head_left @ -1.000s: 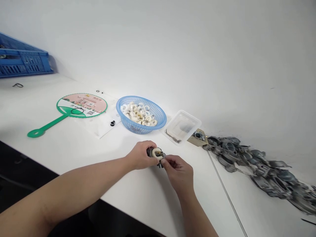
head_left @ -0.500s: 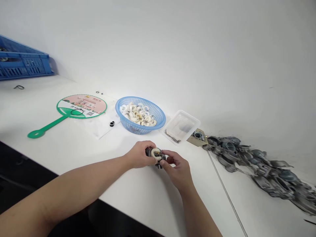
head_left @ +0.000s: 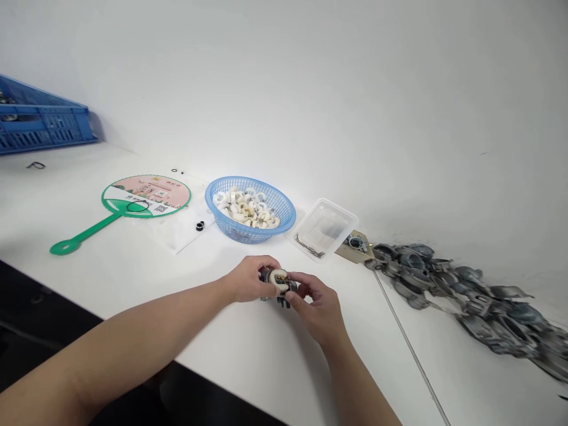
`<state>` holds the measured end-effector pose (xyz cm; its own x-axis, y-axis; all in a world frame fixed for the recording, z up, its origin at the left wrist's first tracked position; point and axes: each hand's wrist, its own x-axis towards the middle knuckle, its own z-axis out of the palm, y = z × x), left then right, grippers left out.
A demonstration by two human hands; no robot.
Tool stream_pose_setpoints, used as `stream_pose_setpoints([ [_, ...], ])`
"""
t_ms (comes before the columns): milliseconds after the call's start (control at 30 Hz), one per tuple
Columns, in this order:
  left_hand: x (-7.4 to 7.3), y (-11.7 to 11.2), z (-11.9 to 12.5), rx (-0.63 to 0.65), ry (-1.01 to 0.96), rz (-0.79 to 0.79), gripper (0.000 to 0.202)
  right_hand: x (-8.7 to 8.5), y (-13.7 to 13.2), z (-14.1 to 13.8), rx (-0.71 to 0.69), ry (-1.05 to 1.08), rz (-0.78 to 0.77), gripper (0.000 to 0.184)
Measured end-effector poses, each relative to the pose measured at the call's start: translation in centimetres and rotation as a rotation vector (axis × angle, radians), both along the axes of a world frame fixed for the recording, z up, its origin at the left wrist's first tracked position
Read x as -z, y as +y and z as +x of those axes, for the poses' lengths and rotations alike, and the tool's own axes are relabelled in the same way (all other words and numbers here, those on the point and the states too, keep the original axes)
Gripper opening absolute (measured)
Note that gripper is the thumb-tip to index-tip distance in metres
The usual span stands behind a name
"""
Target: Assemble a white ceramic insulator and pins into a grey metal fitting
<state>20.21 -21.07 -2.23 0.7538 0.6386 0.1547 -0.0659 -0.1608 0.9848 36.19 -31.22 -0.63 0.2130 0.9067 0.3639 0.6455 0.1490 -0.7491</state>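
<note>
A dark metal assembly (head_left: pixel 284 303) with a pale C-shaped ring (head_left: pixel 272 279) sits between both hands, just over the white tabletop (head_left: pixel 248 349); whether it touches is unclear. The left hand (head_left: pixel 252 279) clasps its 9 o'clock side, thumb nearest, probably to steady it. The right hand (head_left: pixel 317 305) pinches the 4 o'clock side between thumb and forefinger, seemingly for finer handling. From the assembly, a blue mesh basket (head_left: pixel 287 231) of similar rings lies at 11 o'clock and a clear plastic tub (head_left: pixel 328 225) of thin metal pins (head_left: pixel 309 244) at 1, presumably for easy reach.
</note>
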Motion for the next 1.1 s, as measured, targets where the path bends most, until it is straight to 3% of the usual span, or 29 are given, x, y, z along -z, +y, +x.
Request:
stream_pose_setpoints([
  [600,0.1,-0.5,0.1,-0.068,-0.010,0.094,0.031,1.0,-0.1,-0.1,0.038,0.082,0.038,0.036],
  [1100,0.3,-0.6,0.2,-0.068,-0.034,0.023,0.031,1.2,-0.1,0.0,0.039,0.095,0.008,0.035],
])
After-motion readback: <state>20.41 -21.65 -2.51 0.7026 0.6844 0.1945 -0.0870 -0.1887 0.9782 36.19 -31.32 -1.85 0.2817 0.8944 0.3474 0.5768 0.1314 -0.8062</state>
